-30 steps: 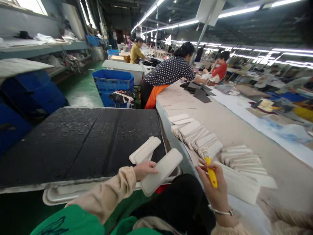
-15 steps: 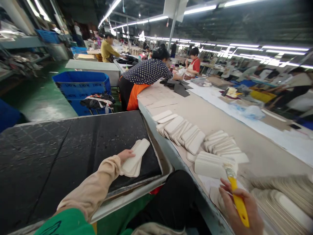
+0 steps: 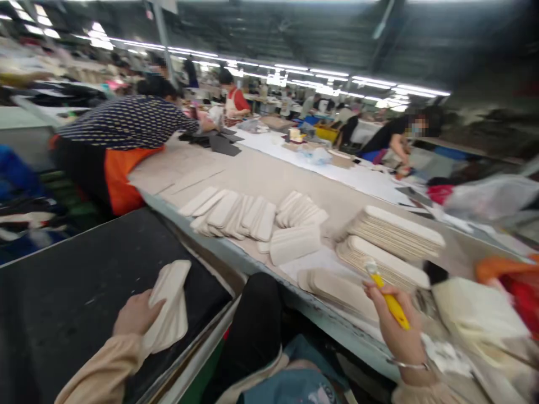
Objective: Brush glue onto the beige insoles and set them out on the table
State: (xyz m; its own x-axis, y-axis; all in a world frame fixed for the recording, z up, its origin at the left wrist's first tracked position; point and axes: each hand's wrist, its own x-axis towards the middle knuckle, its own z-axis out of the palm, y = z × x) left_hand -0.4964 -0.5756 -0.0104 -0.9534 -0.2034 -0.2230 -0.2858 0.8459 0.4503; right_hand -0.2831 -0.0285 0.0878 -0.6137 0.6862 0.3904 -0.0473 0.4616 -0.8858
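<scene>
My left hand (image 3: pixel 135 315) rests on a small stack of cream oblong pads (image 3: pixel 170 306) lying on the black mat (image 3: pixel 76 292) at lower left; its fingers press onto the stack. My right hand (image 3: pixel 393 325) is closed round the yellow handle of a brush (image 3: pixel 386 294), bristles pointing up and away, above the table edge. Just beyond the brush lie fanned piles of the same cream pads (image 3: pixel 391 238) on the long beige table (image 3: pixel 269 179). More pads (image 3: pixel 236 216) are spread in rows toward the left.
A person in a dotted top and orange apron (image 3: pixel 122 140) leans over the table at the left. Other people work farther back. Dark cut pieces (image 3: pixel 221 143) lie mid-table. Orange and white bags (image 3: pixel 501 292) crowd the right side. My dark-trousered knee (image 3: pixel 256 314) is under the table edge.
The view has swung right. My left hand has laid the pad onto the stack on the black mat. My right hand keeps the brush, now over the nearer pad piles.
</scene>
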